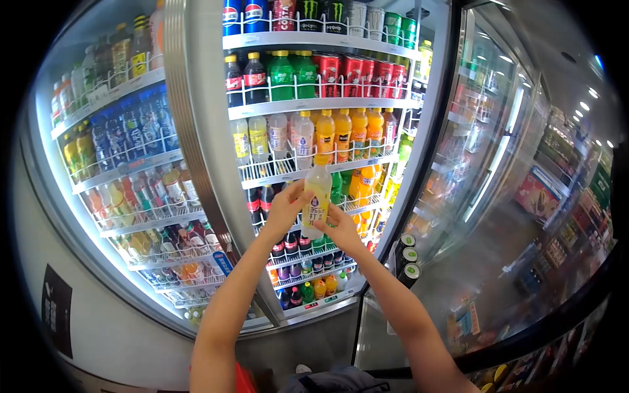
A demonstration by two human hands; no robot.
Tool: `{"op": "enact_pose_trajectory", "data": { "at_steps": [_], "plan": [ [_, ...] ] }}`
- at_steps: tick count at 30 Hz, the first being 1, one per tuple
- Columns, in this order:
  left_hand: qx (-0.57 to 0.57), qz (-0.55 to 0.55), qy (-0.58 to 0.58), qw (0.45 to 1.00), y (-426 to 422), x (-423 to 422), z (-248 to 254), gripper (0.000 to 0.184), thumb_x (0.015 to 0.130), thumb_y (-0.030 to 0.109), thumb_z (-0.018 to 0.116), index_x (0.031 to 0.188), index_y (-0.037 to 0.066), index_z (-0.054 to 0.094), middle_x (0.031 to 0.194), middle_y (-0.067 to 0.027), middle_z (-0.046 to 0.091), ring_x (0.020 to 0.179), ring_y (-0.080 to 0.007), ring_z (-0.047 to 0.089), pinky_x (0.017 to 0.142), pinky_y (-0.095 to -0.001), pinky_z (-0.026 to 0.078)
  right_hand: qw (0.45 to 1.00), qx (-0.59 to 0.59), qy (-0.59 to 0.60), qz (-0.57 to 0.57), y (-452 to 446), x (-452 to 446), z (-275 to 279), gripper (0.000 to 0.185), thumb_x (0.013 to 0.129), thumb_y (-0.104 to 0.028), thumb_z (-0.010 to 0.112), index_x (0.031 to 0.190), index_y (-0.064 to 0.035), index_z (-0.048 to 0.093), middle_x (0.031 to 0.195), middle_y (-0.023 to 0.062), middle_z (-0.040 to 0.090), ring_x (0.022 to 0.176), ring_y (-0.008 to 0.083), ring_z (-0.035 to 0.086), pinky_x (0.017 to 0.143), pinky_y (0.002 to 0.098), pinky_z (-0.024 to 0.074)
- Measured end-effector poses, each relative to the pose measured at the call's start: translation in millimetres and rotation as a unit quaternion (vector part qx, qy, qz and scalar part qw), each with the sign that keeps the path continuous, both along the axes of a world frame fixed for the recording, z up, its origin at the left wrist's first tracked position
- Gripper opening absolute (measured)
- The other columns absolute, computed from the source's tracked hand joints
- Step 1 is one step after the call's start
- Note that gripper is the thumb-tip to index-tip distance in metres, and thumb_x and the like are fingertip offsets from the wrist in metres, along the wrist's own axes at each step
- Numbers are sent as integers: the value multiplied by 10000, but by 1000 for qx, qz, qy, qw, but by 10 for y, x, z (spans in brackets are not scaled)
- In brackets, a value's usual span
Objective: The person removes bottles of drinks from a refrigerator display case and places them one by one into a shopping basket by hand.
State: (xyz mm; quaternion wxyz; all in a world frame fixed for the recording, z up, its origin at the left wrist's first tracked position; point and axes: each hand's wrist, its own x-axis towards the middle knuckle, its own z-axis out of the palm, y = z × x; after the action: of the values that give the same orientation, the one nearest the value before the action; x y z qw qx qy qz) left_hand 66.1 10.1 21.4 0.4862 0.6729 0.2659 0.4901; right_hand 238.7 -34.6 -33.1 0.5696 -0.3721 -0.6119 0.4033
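Note:
Both of my hands hold one drink bottle point(317, 190), upright in front of the open fridge. It has a yellow cap, cloudy pale contents and a yellowish label with dark characters. My left hand point(288, 204) grips its left side near the upper label. Lower down, my right hand point(339, 226) has its fingers around the right side and base. Right behind the bottle runs a shelf point(295, 175) bearing similar pale bottles point(303, 134) and orange juice bottles point(342, 131).
The glass door point(485, 170) stands swung out to my right, with several dark cans point(409, 270) by its lower edge. Red cans point(331, 71) and green bottles point(282, 73) fill an upper shelf. A metal door frame point(196, 131) divides off another lit, stocked fridge section on the left.

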Motion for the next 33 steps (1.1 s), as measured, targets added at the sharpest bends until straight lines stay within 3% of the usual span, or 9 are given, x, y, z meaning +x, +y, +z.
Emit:
{"op": "enact_pose_trajectory", "data": {
  "at_steps": [4,5,12,16,17,22,26,30,33],
  "plan": [
    [-15,11,-41,999,-388,-134,-158,482,968,212,587,1395,28,460,1246,-95,606,1137,-163,563,986,-319,433,990,-27,112,82,-171,-175,-110,646,871,-117,717,1406,45,393,1257,114,599,1101,178,597,944,301,477],
    [12,56,11,998,-465,-216,-203,504,969,213,587,1416,34,437,1245,-103,604,1140,-175,562,982,-323,438,991,-34,96,87,-229,-224,-131,647,867,-111,719,1405,46,395,1252,116,602,1098,172,597,944,301,479],
    [-36,195,-1,980,-1456,-694,-593,541,916,236,660,1375,26,466,1205,-119,609,1074,-169,570,926,-320,462,982,-64,5,180,-744,-593,-499,706,825,-82,753,1415,53,391,1268,133,596,1137,197,585,982,317,471],
    [-46,266,-65,961,-1856,-974,-1020,530,877,236,698,1327,24,518,1084,-77,628,966,-148,577,847,-285,480,969,-80,-46,229,-1101,-905,-638,721,819,-82,760,1424,40,386,1286,143,584,1163,206,571,1009,328,453],
    [-41,285,-44,957,-1959,-1062,-1060,538,875,246,704,1329,24,521,1116,-72,621,980,-147,572,845,-287,479,966,-89,-50,238,-1115,-982,-784,716,822,-84,757,1423,41,387,1293,143,579,1168,205,567,1009,325,452],
    [-73,303,-67,948,-2284,-1574,-1250,555,879,272,702,1341,23,522,1153,-79,613,988,-153,577,848,-298,480,939,-89,-33,331,-1199,-1481,-927,717,828,-96,758,1423,48,385,1317,126,560,1171,191,560,1011,318,449],
    [-106,312,-93,940,-2469,-2109,-1385,568,904,279,679,1382,35,493,1169,-84,613,1026,-155,576,863,-298,478,920,-136,-34,366,-1309,-2008,-934,725,827,-110,764,1426,42,385,1321,126,558,1164,172,561,1000,308,457],
    [-138,297,-137,935,-2767,-2604,-1474,534,944,260,631,1402,38,469,1199,-91,605,1037,-149,578,879,-301,482,916,-100,-80,380,-1416,-2506,-1012,722,832,-125,763,1428,37,388,1311,120,564,1153,166,562,980,304,470],
    [-153,300,-171,926,-2989,-2831,-1527,516,970,263,591,1413,38,451,1259,-75,589,1121,-166,574,959,-341,477,905,-125,-96,395,-1532,-2786,-1127,709,839,-129,757,1425,38,393,1311,112,563,1151,160,562,981,301,469]
  ]
}}
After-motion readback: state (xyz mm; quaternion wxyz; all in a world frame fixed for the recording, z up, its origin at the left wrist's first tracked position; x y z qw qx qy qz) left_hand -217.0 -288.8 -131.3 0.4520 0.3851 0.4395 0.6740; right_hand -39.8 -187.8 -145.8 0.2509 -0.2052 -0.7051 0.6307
